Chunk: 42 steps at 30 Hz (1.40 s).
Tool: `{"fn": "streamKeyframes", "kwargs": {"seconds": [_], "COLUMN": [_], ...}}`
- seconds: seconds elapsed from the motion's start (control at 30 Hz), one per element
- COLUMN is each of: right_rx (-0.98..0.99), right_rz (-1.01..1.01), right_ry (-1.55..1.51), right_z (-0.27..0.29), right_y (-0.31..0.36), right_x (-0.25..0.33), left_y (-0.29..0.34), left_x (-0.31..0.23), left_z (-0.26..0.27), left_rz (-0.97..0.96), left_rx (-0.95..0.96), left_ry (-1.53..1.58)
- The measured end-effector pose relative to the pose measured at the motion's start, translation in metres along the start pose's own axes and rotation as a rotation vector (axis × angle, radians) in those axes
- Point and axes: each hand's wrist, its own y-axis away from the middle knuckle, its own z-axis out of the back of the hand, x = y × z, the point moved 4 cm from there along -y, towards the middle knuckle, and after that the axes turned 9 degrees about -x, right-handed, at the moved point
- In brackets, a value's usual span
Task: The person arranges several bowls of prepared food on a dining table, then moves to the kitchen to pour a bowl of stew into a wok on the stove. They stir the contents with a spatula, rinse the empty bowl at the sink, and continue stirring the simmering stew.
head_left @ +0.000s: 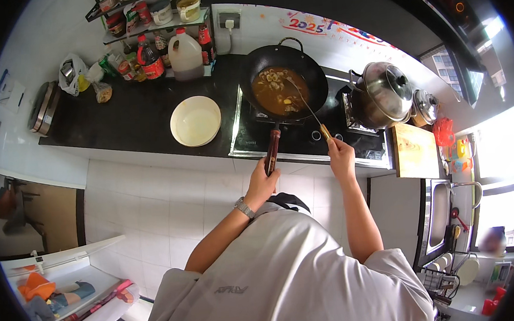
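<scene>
A black wok (316,88) stands on the left burner of the gas hob (241,142). Brown broth (272,103) with pale, sliced-looking pieces fills its bottom. Closed round the wok's dark red-brown handle (273,146) is my left hand (263,183). My right hand (342,155) grips the wooden end of a long metal cooking utensil (313,113). Its shaft reaches over the wok's near right rim into the broth, where the submerged tip is hard to make out. Left of the hob, a cream-coloured bowl (196,122) sits on the black counter (141,118) with nothing visible inside.
A lidded steel pot (380,95) occupies the right burner, with a smaller pot (425,107) beyond. To the right are a wooden board (416,150) and a sink (438,213). Bottles and a plastic jug (187,55) stand below the condiment rack (155,25) at the back left.
</scene>
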Motion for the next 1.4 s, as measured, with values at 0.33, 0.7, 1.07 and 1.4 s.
{"fn": "streamKeyframes", "kwargs": {"seconds": [0.33,0.7,1.07,1.4], "right_rx": [-0.004,0.076,0.11,0.138], "right_rz": [-0.02,-0.049,-0.042,-0.143], "right_ry": [0.061,0.026,-0.034,-0.135], "right_z": [0.008,-0.004,-0.009,-0.014], "right_y": [0.013,0.023,0.034,0.027], "right_x": [-0.003,0.002,0.007,-0.007], "left_y": [0.002,0.0,0.0,-0.001], "left_x": [-0.002,0.001,0.001,0.0], "left_z": [0.0,0.001,0.001,0.003], "left_rz": [0.014,0.033,0.049,0.04], "left_rx": [0.017,0.048,0.069,0.083], "left_ry": [-0.012,0.005,0.025,0.004]}}
